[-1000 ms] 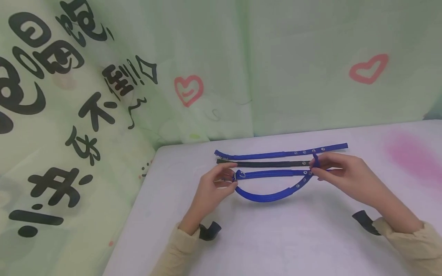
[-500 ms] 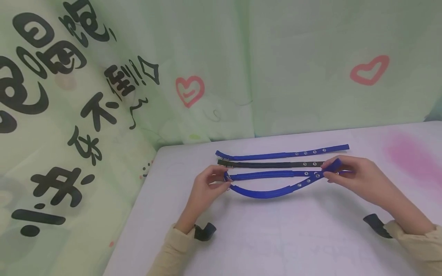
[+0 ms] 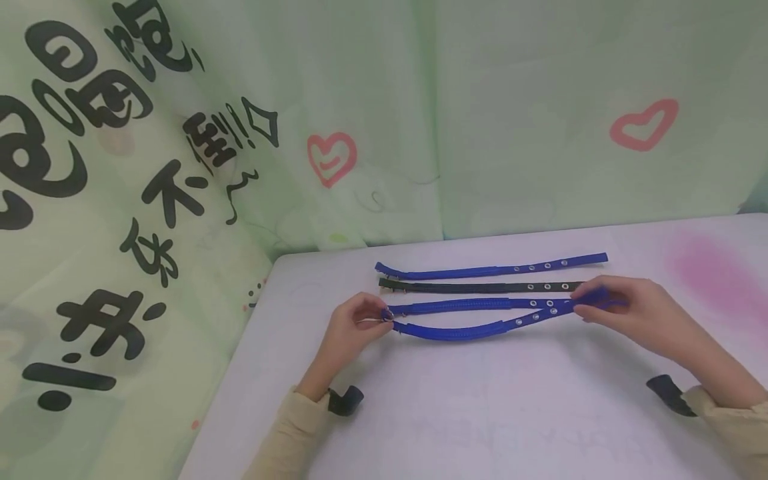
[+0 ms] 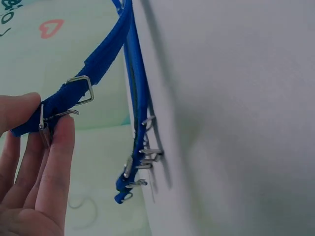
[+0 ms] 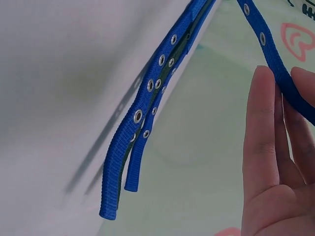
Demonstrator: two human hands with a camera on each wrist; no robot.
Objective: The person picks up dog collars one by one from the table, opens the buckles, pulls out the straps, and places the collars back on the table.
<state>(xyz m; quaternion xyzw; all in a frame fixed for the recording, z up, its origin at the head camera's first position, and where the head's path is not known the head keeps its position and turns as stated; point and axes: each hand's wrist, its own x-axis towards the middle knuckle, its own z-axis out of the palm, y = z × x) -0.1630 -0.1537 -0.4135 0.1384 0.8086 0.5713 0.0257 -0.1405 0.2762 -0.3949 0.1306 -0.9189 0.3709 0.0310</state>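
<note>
My left hand pinches the buckle end of a blue collar between thumb and fingers. In the left wrist view its metal buckle sits at the fingertips, with a metal ring a little further along the strap. Thumb and fingers of my right hand pinch the other end, beyond the eyelets. Between the hands the strap sags in a shallow curve. Just behind it lies another blue collar, then a dark green collar, and furthest back a blue one, all roughly parallel.
A white-covered table carries the collars, with a pink patch at its right. Behind and to the left hangs a pale green curtain with hearts and black lettering. Dark straps stick out from both cuffs.
The hands have moved apart, left hand leftward and right hand rightward. The held collar, more bowed before, is now stretched flatter, close in front of the blue collar behind it.
</note>
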